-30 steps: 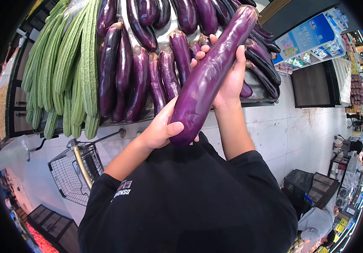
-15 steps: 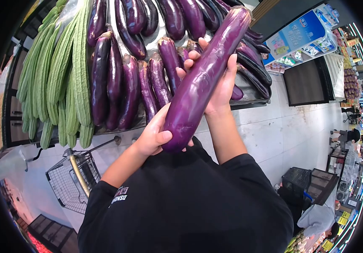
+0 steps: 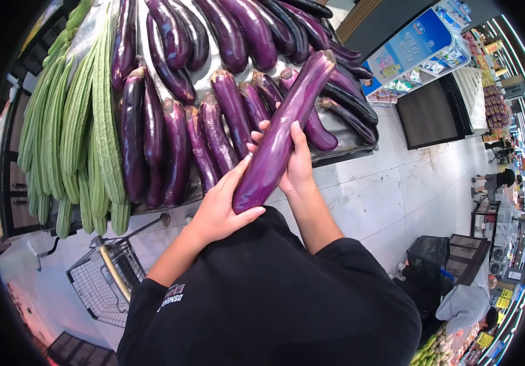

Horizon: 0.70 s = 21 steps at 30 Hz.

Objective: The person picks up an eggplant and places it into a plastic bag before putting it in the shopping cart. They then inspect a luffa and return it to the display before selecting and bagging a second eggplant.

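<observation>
A long, glossy purple eggplant (image 3: 280,137) lies slanted across both my hands, its stem end pointing up and to the right. My left hand (image 3: 222,198) grips the rounded lower end, thumb across the near side. Around the middle, my right hand (image 3: 293,158) supports it from beneath, with the thumb on the right and fingertips showing on the left. Beyond my hands, more eggplants (image 3: 177,152) rest in rows on a display stand. Left of these hangs a pile of ridged green gourds (image 3: 94,128).
A wire shopping cart (image 3: 107,280) stands on the floor at lower left. To the right are a blue promotional display (image 3: 406,49), a dark crate-like stand (image 3: 430,116) and a black basket (image 3: 428,253). A person in grey (image 3: 462,308) is at lower right.
The held eggplant has moved lower and farther from the camera. My left hand has shifted up along its side. The stand appears lower and more to the left in view.
</observation>
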Each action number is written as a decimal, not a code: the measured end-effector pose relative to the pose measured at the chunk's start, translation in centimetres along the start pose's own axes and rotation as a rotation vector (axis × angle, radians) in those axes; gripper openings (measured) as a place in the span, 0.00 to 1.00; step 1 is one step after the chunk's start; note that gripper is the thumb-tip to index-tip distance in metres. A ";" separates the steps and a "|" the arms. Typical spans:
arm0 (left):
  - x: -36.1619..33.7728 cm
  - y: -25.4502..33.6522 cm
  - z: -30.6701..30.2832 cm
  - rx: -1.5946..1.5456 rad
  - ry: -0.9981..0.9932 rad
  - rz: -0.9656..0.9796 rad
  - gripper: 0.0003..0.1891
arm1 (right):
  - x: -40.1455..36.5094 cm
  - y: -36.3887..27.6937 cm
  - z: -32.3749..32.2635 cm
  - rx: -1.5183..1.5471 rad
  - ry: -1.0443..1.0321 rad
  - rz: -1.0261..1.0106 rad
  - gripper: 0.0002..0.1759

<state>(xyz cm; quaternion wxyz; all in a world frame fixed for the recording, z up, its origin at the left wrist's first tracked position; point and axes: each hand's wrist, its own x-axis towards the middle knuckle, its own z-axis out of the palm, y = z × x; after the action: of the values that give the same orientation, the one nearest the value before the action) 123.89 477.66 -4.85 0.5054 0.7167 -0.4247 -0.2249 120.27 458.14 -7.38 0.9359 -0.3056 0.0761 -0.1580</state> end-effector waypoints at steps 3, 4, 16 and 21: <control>0.3 0.7 -0.2 0.052 -0.030 0.005 0.51 | -0.2 -0.2 -0.1 0.054 -0.028 -0.036 0.37; 0.4 0.9 -0.2 0.029 -0.046 -0.016 0.51 | -0.4 -0.2 0.1 0.062 -0.039 -0.046 0.38; 0.9 -1.3 0.4 -0.266 -0.112 -0.041 0.50 | -0.4 -0.8 -0.2 0.089 -0.139 -0.165 0.44; 1.1 -1.6 0.5 -0.269 -0.099 -0.030 0.49 | -0.2 -0.7 -0.5 0.073 -0.119 -0.169 0.44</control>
<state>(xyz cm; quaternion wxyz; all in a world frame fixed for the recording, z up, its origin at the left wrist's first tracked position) 124.73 476.65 -6.35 0.5718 0.6370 -0.4042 -0.3222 119.75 457.41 -7.40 0.9326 -0.2853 -0.0116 -0.2207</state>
